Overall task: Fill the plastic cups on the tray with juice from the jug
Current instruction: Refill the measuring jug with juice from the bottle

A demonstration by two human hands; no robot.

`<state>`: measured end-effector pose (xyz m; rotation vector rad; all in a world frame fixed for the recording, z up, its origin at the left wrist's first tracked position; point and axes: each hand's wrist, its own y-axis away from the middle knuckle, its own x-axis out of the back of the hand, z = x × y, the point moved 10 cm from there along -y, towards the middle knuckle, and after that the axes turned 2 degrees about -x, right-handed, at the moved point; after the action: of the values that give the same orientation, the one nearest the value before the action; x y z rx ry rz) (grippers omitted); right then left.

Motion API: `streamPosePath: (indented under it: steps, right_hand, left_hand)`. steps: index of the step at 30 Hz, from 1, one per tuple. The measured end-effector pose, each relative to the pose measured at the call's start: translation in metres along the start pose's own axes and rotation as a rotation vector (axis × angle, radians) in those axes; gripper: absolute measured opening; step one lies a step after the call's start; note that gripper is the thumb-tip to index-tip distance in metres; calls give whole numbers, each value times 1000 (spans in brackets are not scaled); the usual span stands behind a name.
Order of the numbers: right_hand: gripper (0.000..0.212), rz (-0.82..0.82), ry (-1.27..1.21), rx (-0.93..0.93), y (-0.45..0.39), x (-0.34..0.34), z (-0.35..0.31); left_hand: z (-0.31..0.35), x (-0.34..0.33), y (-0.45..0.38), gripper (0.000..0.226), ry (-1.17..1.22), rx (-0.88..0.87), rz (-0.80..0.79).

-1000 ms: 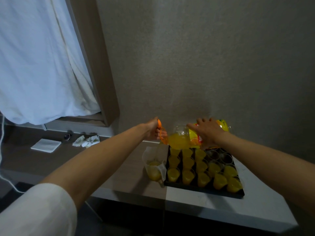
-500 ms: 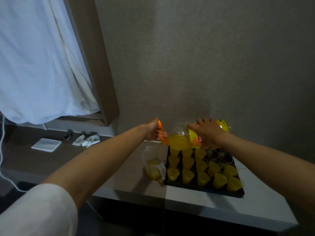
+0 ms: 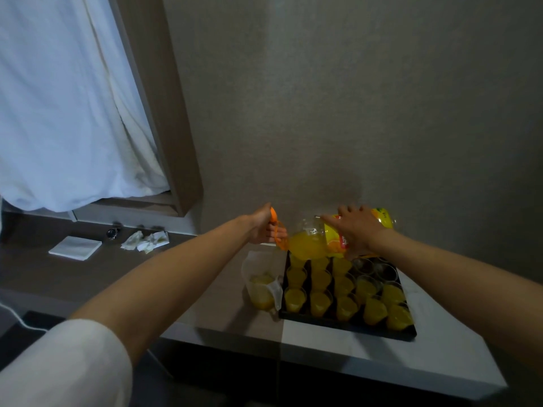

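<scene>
A: What can't you make out from where you sit?

B: The bottle is tipped on its side over the tray's far edge, and my right hand covers much of its label. I can't see the mouth of the bottle; my left hand hides it, curled round the orange handle at the neck. Whether juice is running out, I can't tell.

A: And the right hand's grip?

B: Its fingers are spread over the top of the bottle and curve down round it, holding it.

A: Count the cups for me.

B: On the tray I count roughly fifteen cups in three rows. The two at the far right corner look dark; all the others hold juice. The far row sits partly under the bottle, so the count is not sure.

A: The jug?

B: One jug, on the counter touching the tray's left edge, with a little juice at the bottom. Its spout faces the counter's near edge.

A: Anything else?

B: At the counter's far left: one folded napkin, two crumpled tissues, and a small dark thing too blurred to name. A white cable is cut off at the left.
</scene>
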<state>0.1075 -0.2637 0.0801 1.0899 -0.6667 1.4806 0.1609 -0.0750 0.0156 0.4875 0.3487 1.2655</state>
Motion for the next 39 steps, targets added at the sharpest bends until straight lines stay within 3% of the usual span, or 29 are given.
streamPosePath:
  steps: [22,39]
  right_hand:
    - [125,-9,-14,15,-6,2,-3]
    - [125,-3,0,11,-4,4,0]
  left_hand:
    - [-2,11,1,31,24,-5,69]
    - [-1,7,0,24,49,-2,53]
